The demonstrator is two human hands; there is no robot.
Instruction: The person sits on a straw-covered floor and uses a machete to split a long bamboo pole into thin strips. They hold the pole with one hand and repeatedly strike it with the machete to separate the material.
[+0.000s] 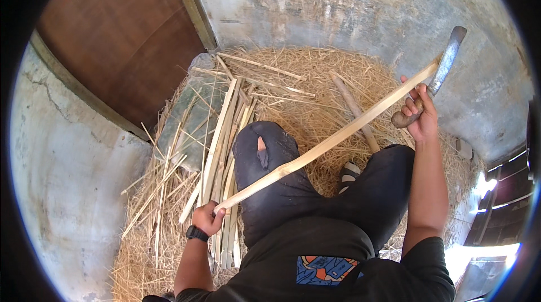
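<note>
A long, pale bamboo strip [321, 149] slants across my thighs from lower left to upper right. My left hand [207, 218], with a black watch on its wrist, grips the strip's lower end. In my right hand [424, 116] is a machete [446, 60] with a curved wooden handle, its blade pointing up. The strip's far end passes just left of the blade, close to the right fingers; whether they touch it I cannot tell. Beside my left knee lies a pile of split bamboo strips [221, 141].
Straw and shavings [315, 65] cover the floor. A thick wooden stick [355, 109] lies between my knees. A greenish-grey sack [194, 116] sits at left by a brown door panel [124, 37]. Worn plaster walls [338, 3] close in the far side and left.
</note>
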